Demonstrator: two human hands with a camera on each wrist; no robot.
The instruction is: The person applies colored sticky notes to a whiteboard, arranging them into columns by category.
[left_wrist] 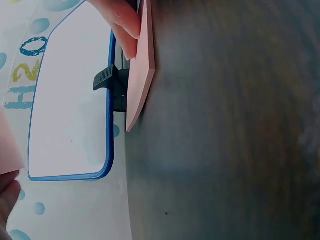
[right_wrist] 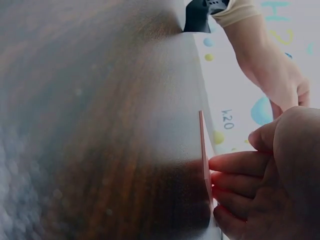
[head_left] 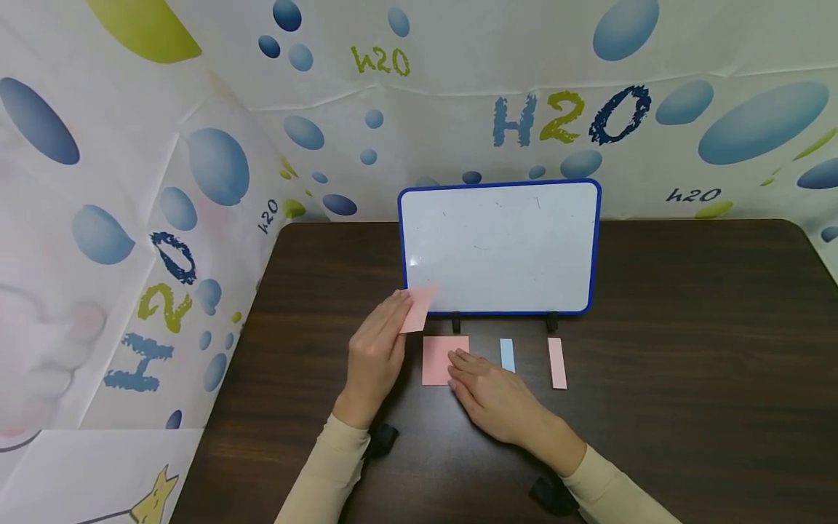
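Note:
My left hand (head_left: 376, 356) pinches a single pink sticky note (head_left: 417, 309) by its left side, in front of the whiteboard's lower left corner. The same note (left_wrist: 7, 150) shows at the left edge of the left wrist view. On the table below lies a square pad of pink sticky notes (head_left: 435, 360). The fingertips of my right hand (head_left: 494, 400) rest on the pad's right side, fingers fairly straight. In the right wrist view the pad (right_wrist: 204, 145) appears edge-on under the fingertips.
A blue-framed whiteboard (head_left: 500, 247) stands at the back of the dark wooden table (head_left: 687, 364) on black feet (head_left: 552, 322). A narrow blue sticky strip pad (head_left: 507, 354) and a narrow pink one (head_left: 557, 363) lie right of the square pad. A printed sheet (head_left: 452, 65) hangs behind.

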